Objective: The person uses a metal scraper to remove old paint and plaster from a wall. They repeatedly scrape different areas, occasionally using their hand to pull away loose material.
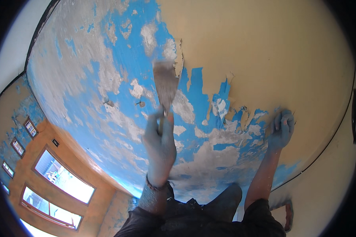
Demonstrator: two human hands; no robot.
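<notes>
- Left hand [160, 144]: grasping; my fingers are closed round the handle of the scraper [167, 85], thumb lying up along it.
- Right hand [281, 129]: fingers curled inward, no tool seen in it. It lies at the lower border of the cream paint [265, 51], well to the right of the scraper; whether it touches the surface I cannot tell.
- Scraper: directly beyond my left hand, the nearer of the two. Its long axis runs almost in line with my left forearm, up the view, broad end farthest from me. The blade is slightly blurred; full contact cannot be confirmed.
- Governing relation: the blade lies over blue paint [126, 59] and bare patches, its right corner just beside a ragged flap [179, 55] of cream paint.
- Far left: windows [63, 175] in an orange wall [103, 193], well apart from both hands.
</notes>
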